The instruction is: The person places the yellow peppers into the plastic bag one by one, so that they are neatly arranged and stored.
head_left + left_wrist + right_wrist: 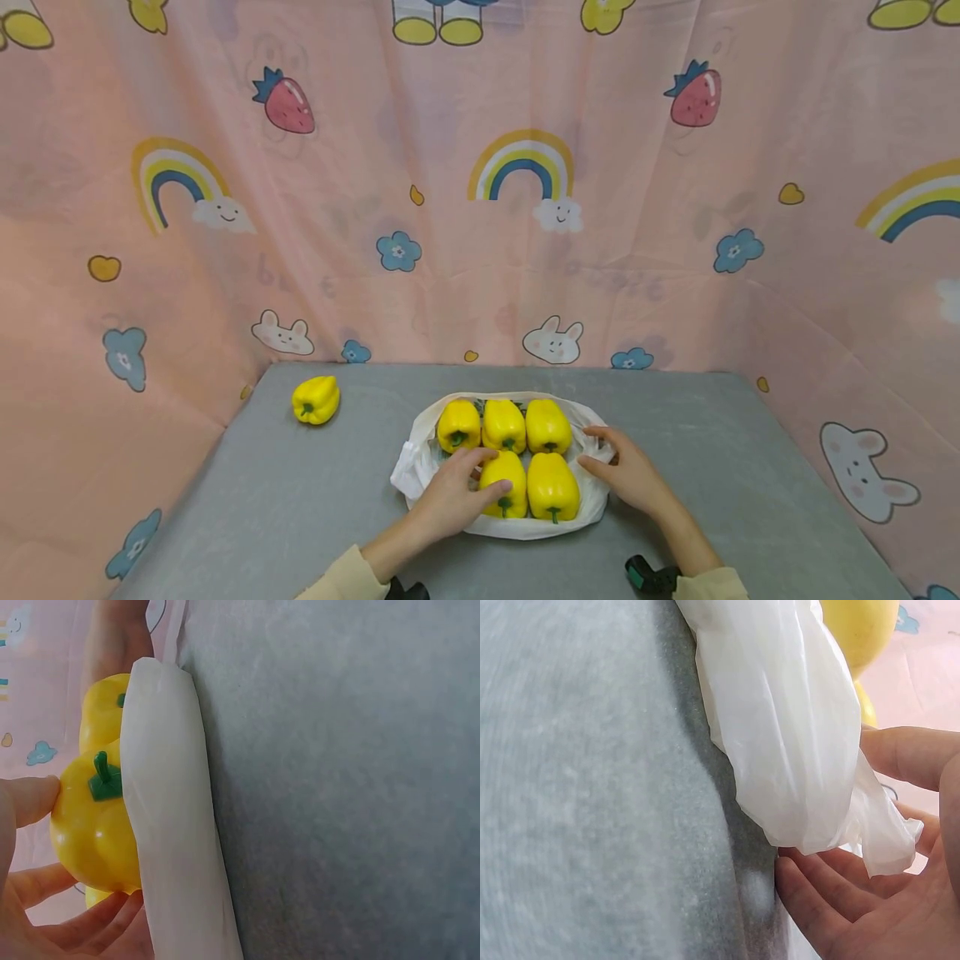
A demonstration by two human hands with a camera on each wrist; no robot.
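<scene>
Several yellow bell peppers point(547, 425) sit in two rows inside a white plastic bag point(536, 529) spread open on the table. My left hand point(453, 492) grips the front-left bell pepper point(510, 479), thumb on one side and fingers on the other. In the left wrist view that bell pepper point(94, 825) shows its green stem, and the rolled bag rim point(172, 795) hides part of it. At the bag's right side my right hand point(630, 471) holds the edge. The right wrist view shows the crumpled bag point(795, 750) between thumb and fingers of the right hand point(900, 915).
Another yellow bell pepper point(316, 400) lies alone at the back left of the grey table point(300, 500). A pink patterned curtain point(480, 275) hangs behind the table and along both sides. Dark wrist devices point(651, 577) show near the sleeves.
</scene>
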